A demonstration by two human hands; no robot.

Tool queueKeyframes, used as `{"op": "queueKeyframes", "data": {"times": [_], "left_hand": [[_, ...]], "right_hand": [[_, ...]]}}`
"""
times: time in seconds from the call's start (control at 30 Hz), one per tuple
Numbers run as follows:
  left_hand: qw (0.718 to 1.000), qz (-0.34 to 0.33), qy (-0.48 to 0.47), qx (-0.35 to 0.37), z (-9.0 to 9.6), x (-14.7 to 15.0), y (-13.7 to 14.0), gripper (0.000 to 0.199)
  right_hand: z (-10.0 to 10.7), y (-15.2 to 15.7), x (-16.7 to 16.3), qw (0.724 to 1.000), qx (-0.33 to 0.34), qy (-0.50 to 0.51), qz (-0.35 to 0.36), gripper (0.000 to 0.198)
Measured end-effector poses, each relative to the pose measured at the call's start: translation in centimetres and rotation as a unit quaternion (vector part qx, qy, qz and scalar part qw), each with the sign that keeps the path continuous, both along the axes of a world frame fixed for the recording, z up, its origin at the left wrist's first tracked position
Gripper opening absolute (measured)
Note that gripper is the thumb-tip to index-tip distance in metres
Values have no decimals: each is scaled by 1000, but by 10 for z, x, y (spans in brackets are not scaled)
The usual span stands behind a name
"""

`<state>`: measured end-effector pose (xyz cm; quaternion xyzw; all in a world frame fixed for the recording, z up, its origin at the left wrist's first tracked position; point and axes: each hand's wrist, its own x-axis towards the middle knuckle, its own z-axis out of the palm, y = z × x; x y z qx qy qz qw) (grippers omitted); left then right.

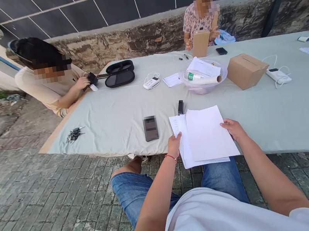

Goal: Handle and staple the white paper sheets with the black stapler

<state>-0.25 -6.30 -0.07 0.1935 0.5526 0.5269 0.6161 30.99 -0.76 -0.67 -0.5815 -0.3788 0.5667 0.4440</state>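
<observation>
My left hand (174, 145) is closed on the left edge of several loose paper sheets (186, 153), its thumb on top. In my right hand (233, 128) is the right edge of a blank white sheet (208, 134), which overlaps the others. The papers reach over the table's near edge, above my lap. Just beyond them lies a black stapler (180, 107), partly beside the sheets' top edge. To the left of my left hand a dark phone (150, 128) rests on the cloth.
A pale cloth covers the table (114, 121). On it are keys (74, 134), a black case (120, 78), white power banks (151, 82), a plastic basin (204, 88) of papers and a cardboard box (246, 70). One person sits at the left end, another across, behind a brown box (201, 43).
</observation>
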Motion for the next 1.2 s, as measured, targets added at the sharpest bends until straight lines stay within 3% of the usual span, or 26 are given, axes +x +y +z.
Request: {"op": "queueKeyframes", "data": {"times": [0.3,0.6,0.73,0.83,1.0,1.2], "left_hand": [[997,-22,71,6,4,2,-3,45],[999,-32,-21,32,22,16,-13,58],[995,-37,-66,61,40,18,-19,58],[987,-64,-110,95,58,16,-22,60],[976,-112,-149,111,80,10,-22,63],[987,-100,-97,83,66,3,-20,58]], "right_hand": [[2,-1,-9,999,-2,-1,45,37],[7,-20,-31,997,44,-63,8,41],[18,-21,-28,990,105,-90,-32,59],[27,-24,-24,998,53,10,35,70],[37,-37,-21,979,-49,118,162,65],[34,-33,-19,971,-79,129,183,55]]}}
